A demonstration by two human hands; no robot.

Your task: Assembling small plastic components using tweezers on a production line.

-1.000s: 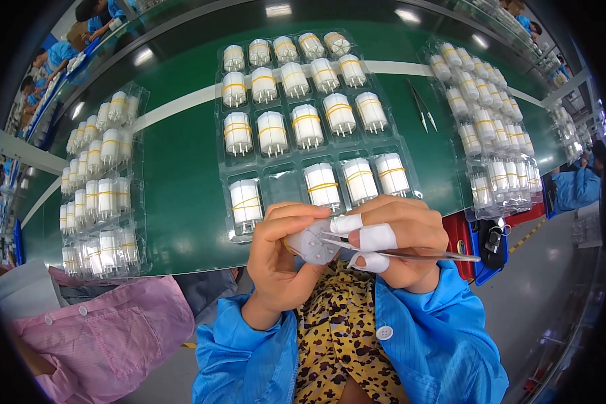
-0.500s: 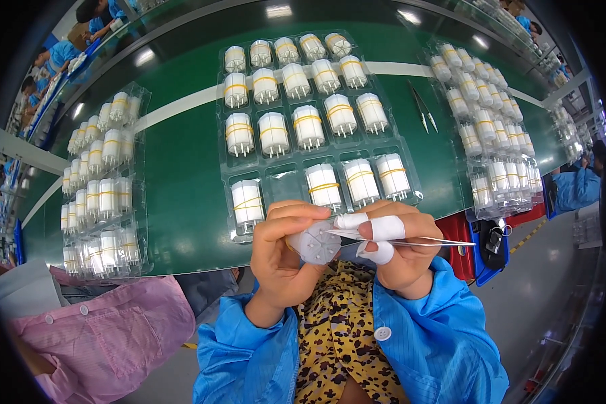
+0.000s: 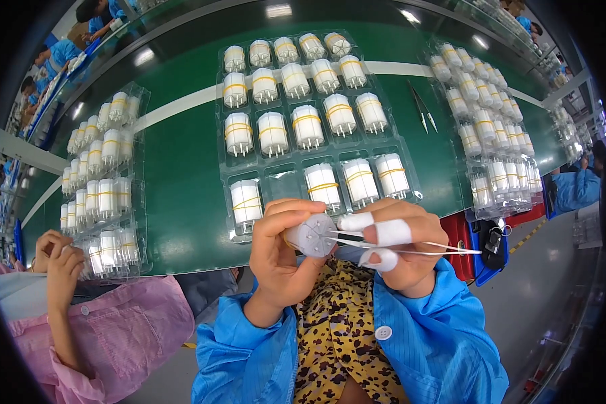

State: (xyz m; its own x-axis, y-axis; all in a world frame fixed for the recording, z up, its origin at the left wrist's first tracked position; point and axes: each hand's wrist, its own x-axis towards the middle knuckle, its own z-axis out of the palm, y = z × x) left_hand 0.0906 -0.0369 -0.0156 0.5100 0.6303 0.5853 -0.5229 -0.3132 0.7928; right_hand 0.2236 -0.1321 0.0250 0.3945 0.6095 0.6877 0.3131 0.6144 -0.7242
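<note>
My left hand [image 3: 274, 254] is closed around a white cylindrical part [image 3: 310, 237], its pale, pinned end face turned toward my right hand. A sliver of yellow band shows on its side. In my right hand [image 3: 405, 244], with white tape wrapped on several fingertips, is a pair of metal tweezers [image 3: 451, 250]. Their tips are at the end face, and the two prongs stand slightly apart. Whether they grip anything is too small to tell. Just beyond my hands, a clear plastic tray [image 3: 279, 185] carries rows of similar white cylinders with yellow bands; one near-row pocket holds none.
Another pair of tweezers [image 3: 421, 108] lies on the green table [image 3: 182, 165]. More filled trays stand at left [image 3: 141, 202] and right [image 3: 475, 212]. A co-worker's hands [image 3: 59, 259] and pink sleeve are at the left edge. A blue bin [image 3: 481, 269] is below the table's right side.
The cylinder has turned slightly in my left hand, and my right hand has shifted a little right. The tweezers' prongs are wider apart. The co-worker's hands have come into view at left.
</note>
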